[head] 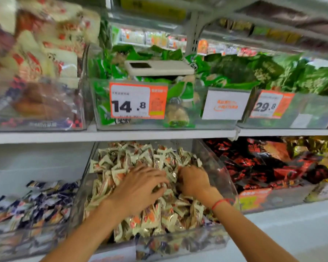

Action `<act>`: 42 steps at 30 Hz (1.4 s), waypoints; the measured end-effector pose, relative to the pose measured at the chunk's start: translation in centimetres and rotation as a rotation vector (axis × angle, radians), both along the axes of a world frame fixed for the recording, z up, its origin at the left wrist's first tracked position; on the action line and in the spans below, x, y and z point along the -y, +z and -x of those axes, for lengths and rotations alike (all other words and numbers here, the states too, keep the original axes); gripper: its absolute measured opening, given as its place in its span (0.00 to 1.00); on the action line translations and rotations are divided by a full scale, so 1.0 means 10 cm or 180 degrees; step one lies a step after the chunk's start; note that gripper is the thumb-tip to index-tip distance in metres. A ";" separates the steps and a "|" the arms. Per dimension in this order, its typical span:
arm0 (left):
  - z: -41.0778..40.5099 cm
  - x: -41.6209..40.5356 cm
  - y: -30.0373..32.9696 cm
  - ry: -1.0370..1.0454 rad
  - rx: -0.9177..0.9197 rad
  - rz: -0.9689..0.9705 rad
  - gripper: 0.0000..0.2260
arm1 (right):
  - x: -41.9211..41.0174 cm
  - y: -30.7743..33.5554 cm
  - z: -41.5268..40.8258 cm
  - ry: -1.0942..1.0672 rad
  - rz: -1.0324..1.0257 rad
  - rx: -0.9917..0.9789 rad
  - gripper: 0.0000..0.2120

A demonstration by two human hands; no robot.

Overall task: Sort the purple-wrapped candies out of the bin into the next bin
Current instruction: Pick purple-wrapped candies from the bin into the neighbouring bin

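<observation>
A clear plastic bin (221,178) on the lower shelf is heaped with cream-and-orange wrapped candies (133,157). Both my hands are in the heap. My left hand (140,186) lies palm down with its fingers curled into the candies. My right hand (194,179) is beside it, fingers dug into the pile and hidden, so what it holds cannot be seen. The bin to the left (13,235) holds purple-wrapped candies (38,201). A few dark purple wrappers (178,244) show low behind the middle bin's front wall.
To the right stands a bin of red-and-black packets (269,167). The upper shelf (159,134) carries bins of green packets (235,70) with price tags (138,100), and a white phone (157,68) lies on one of them.
</observation>
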State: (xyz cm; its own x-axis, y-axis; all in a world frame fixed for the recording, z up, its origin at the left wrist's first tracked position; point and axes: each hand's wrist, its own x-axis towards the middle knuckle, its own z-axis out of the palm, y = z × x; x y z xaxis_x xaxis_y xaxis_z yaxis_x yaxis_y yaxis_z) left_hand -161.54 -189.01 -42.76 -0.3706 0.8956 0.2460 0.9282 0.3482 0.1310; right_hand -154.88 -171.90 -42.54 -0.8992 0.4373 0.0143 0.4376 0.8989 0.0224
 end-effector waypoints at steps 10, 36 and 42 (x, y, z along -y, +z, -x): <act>-0.06 -0.17 0.14 0.0300 0.0268 -0.0005 0.15 | -0.03 0.01 -0.06 -0.0159 0.0572 0.0161 0.17; -0.09 -0.85 0.05 0.0091 0.0228 0.0765 0.15 | -0.15 0.53 -0.64 0.0017 0.4169 -0.1914 0.10; -0.06 -0.93 0.08 0.0120 0.0033 0.0825 0.14 | -0.19 0.57 -0.74 -0.0009 0.3714 -0.1796 0.13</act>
State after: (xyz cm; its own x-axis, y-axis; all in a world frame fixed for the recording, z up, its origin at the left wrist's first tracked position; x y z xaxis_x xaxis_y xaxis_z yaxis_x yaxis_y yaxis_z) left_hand -160.96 -179.71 -41.98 -0.4062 0.9138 0.0060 0.9131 0.4056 0.0424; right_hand -147.49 -169.98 -36.85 -0.8930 0.4501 0.0002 0.1316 0.2615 -0.9562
